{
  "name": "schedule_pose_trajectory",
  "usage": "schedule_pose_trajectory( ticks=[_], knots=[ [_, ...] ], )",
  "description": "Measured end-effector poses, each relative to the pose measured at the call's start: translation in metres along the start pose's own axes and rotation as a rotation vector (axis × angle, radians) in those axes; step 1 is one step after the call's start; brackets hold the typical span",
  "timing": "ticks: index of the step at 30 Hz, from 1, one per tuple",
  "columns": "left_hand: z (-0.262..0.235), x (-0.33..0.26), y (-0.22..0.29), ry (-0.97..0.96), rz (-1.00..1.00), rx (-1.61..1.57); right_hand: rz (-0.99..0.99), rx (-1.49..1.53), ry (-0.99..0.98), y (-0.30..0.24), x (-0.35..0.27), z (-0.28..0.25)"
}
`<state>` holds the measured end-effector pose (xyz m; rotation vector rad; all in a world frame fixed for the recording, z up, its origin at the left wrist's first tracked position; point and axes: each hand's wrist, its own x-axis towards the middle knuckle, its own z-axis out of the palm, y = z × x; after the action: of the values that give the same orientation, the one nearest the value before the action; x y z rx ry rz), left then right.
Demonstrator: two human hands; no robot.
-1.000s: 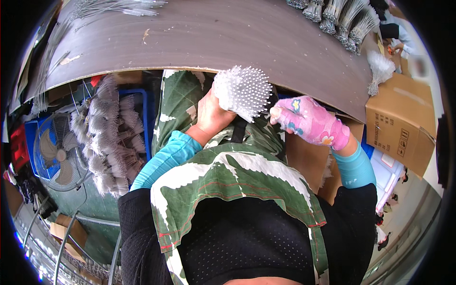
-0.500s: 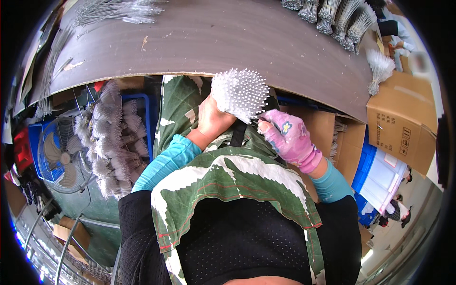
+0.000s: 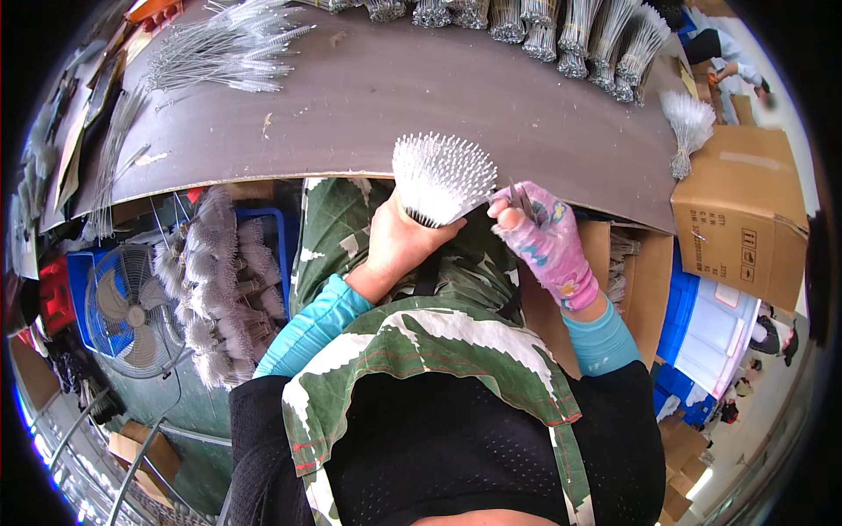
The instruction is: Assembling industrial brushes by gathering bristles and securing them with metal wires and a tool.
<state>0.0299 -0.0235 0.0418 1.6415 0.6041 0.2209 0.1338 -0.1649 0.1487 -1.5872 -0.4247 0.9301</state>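
Left hand [image 3: 405, 245]: bare, fingers closed round the base of a bundle of white-tipped wire brushes [image 3: 441, 175], held upright at the near edge of the desk [image 3: 368, 96]. Right hand [image 3: 545, 238]: in a pink patterned glove, fingers pinched on a thin metal piece at the bundle's right side. Desk: brown board, loose wire brushes [image 3: 230, 48] upper left, bundled brushes [image 3: 570, 35] along the far edge. Cardboard box [image 3: 741, 215] to the right. Fan [image 3: 130, 320] on the floor, lower left.
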Motion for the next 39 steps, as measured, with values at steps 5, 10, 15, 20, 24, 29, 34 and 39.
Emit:
schedule_pose_trajectory(
  ticks=[5, 10, 15, 20, 24, 29, 34, 39],
  knots=[
    [0.002, 0.003, -0.011, -0.019, 0.032, -0.139, -0.207, -0.090, 0.071, 0.006, 0.006, 0.018],
    [0.000, 0.001, 0.000, -0.045, 0.022, -0.183, -0.485, -0.475, 0.157, 0.012, 0.007, 0.021],
    [0.000, 0.001, -0.006, -0.086, 0.043, -0.188, -0.333, -0.430, 0.079, 0.002, 0.014, 0.015],
    [-0.008, -0.001, -0.028, -0.079, 0.072, -0.195, -0.440, -0.230, 0.237, -0.028, 0.018, 0.011],
    [-0.019, 0.004, -0.015, -0.242, 0.055, -0.266, -0.644, 0.066, 0.480, -0.138, -0.019, -0.049],
    [-0.096, -0.020, 0.006, -0.222, 0.040, 0.210, -0.677, 0.011, 0.467, -0.109, 0.017, -0.009],
    [-0.158, -0.060, 0.095, -0.003, 0.305, -0.112, -0.302, 0.038, 0.090, -0.063, 0.033, 0.047],
    [-0.141, -0.044, 0.105, -0.091, 0.250, 0.347, -0.287, 0.044, -0.028, -0.053, 0.044, 0.079]
  ],
)
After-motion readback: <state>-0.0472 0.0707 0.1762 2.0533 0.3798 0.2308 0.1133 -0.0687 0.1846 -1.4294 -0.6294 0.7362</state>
